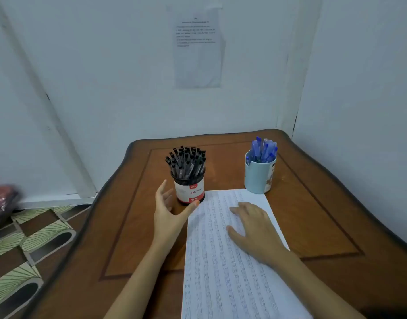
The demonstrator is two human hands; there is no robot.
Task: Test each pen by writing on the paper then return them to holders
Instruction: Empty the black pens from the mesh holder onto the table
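Note:
A white and red cylinder holder (190, 191) packed with several black pens (186, 162) stands mid-table. A pale blue mug (257, 177) with several blue pens (264, 150) stands at the back right. A lined sheet of paper (223, 272) covered in rows of writing lies in front of them. My left hand (169, 211) is spread open just left of the black-pen holder, thumb tip touching its base. My right hand (253, 229) lies flat, palm down, on the paper. Neither hand holds a pen.
The wooden table (312, 222) sits in a corner between white walls, with a printed sheet (197, 47) taped to the back wall. Patterned floor (25, 245) shows beyond the table's left edge, and a blurred pink object (2, 199) sits at the far left.

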